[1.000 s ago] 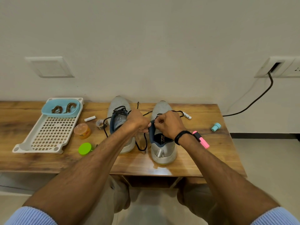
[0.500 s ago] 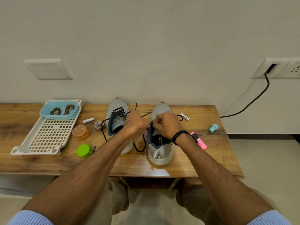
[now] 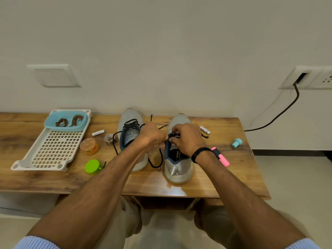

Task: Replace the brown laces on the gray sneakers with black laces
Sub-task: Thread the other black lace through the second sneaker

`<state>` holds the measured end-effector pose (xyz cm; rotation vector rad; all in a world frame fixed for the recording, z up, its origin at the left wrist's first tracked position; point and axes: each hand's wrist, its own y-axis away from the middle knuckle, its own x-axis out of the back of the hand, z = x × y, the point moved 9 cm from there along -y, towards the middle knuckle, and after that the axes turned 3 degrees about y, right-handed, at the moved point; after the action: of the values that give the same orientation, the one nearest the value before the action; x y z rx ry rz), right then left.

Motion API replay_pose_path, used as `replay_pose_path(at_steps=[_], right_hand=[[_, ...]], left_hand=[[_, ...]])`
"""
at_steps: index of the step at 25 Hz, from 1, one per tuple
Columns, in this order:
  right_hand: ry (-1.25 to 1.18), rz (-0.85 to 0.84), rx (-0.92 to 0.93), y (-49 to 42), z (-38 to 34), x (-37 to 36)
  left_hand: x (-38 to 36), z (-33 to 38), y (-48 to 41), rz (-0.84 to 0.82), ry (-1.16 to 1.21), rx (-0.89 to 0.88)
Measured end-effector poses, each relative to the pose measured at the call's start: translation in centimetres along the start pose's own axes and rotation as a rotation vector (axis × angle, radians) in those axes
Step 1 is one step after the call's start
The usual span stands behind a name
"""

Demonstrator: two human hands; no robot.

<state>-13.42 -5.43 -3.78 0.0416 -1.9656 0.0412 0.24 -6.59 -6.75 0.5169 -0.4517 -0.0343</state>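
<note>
A: Which step now?
B: On the table (image 3: 224, 177), left sneaker (image 3: 130, 115) looks laced; right sneaker (image 3: 179, 170) is at top eyelets, I think. Next: thread the end, pull even.
A: Hands?
B: Left hand (image 3: 152, 135) and right hand (image 3: 186, 139) both pinch the black lace (image 3: 170, 134), just over right sneaker's collar. Brown laces (image 3: 62, 122) lie apart in blue tub (image 3: 48, 121).

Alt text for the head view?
Left hand and right hand pinch a black lace at the collar of the right gray sneaker on a table; the other sneaker stands beside it. Brown laces lie in a blue tub.
</note>
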Motion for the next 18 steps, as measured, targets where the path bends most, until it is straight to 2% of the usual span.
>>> replay_pose_path(at_steps=[2,4,8,14,17,18], right_hand=[[0.059,0.192,-0.025,0.9,-0.4,2.4],[-0.031,0.26,-0.105,2.2,-0.3,3.1],[-0.052,0.012,-0.156,4.1,-1.3,-1.5],[-0.137,0.062,-0.286,3.2,-0.6,-3.4],[-0.184,0.056,-0.34,3.2,0.3,-3.7],[-0.193,0.057,-0.35,3.2,0.6,-3.6]], left_hand=[[-0.1,-0.3,0.2,-0.057,0.065,0.053],[0.1,-0.8,0.1,-0.073,0.092,0.097],[-0.3,-1.5,-0.3,-0.09,0.081,0.142],[-0.6,-0.4,-1.4,0.018,0.082,0.069],[0.4,0.2,-1.7,0.07,0.165,0.022],[1.7,0.7,-1.6,0.135,0.199,0.001]])
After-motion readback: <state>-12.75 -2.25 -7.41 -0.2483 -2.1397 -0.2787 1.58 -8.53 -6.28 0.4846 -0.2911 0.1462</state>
